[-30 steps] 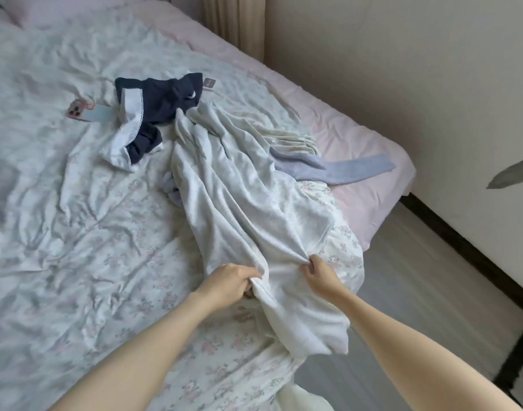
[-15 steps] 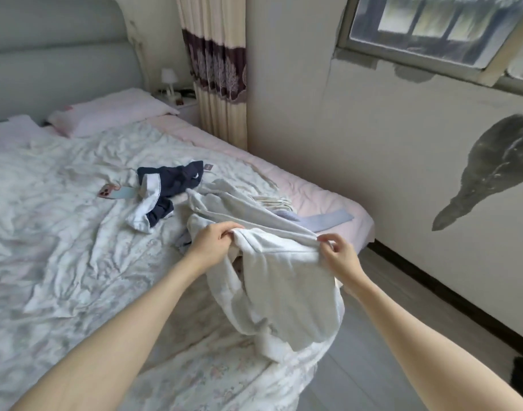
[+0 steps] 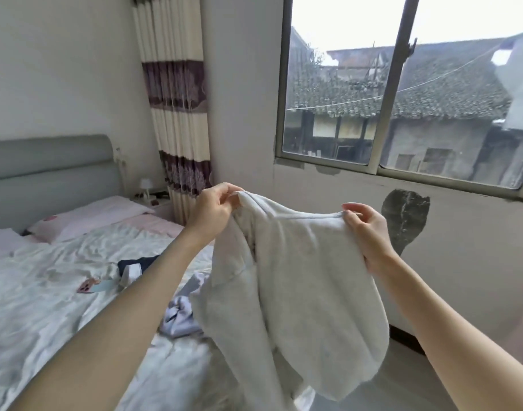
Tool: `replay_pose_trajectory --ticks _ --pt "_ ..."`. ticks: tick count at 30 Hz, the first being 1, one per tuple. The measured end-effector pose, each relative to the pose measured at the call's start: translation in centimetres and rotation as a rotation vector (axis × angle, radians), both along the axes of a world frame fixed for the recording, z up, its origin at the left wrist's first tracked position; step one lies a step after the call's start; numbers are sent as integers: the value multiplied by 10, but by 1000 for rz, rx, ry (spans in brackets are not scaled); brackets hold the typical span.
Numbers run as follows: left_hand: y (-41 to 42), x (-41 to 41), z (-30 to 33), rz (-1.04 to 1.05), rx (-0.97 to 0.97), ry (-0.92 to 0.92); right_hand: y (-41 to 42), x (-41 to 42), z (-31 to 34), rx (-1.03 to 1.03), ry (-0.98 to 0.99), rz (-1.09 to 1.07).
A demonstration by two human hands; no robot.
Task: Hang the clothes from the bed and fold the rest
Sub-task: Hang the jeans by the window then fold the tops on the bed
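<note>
i see the bed (image 3: 46, 307) at my left, and a pale grey garment (image 3: 299, 286) raised clear above its edge. my left hand (image 3: 213, 209) pinches one top corner, my right hand (image 3: 370, 232) grips the other. a lilac garment (image 3: 180, 315) lies crumpled below.

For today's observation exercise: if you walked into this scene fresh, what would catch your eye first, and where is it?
First, the pale grey garment held up at centre, its top edge pinched by the left hand and the right hand. Behind it, at upper right, a large window shows old tiled roofs. At left lies the rumpled bed, with a dark navy garment and a lilac one on it.
</note>
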State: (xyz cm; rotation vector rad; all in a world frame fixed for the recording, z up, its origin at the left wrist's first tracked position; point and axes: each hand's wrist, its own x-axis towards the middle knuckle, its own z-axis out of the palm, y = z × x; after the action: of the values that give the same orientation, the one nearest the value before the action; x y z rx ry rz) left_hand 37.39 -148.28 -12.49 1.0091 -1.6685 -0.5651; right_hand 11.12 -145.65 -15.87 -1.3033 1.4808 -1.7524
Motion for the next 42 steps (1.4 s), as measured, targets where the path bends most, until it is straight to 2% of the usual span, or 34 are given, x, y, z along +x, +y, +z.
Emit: replay_pose_trajectory --ticks 6,13,22,29,35,39,42 --pt "83 -6 -1 -2 -6 -28 44 4 8 -140 121 -60" --pt "171 -14 -24 -9 34 38 90 1 -20 -152 88 2" --pt "212 42 -50 146 137 97 84 76 -44 38 55 210" --pt "161 131 -102 324 283 128 6 174 -82 285 102 319" --pt "44 262 -166 577 434 166 -121 314 -128 479 149 360" --pt "-33 343 -221 870 613 -14 -191 391 -163 594 194 507" --pt "-61 368 -269 816 844 -141 -209 407 -203 607 412 577"
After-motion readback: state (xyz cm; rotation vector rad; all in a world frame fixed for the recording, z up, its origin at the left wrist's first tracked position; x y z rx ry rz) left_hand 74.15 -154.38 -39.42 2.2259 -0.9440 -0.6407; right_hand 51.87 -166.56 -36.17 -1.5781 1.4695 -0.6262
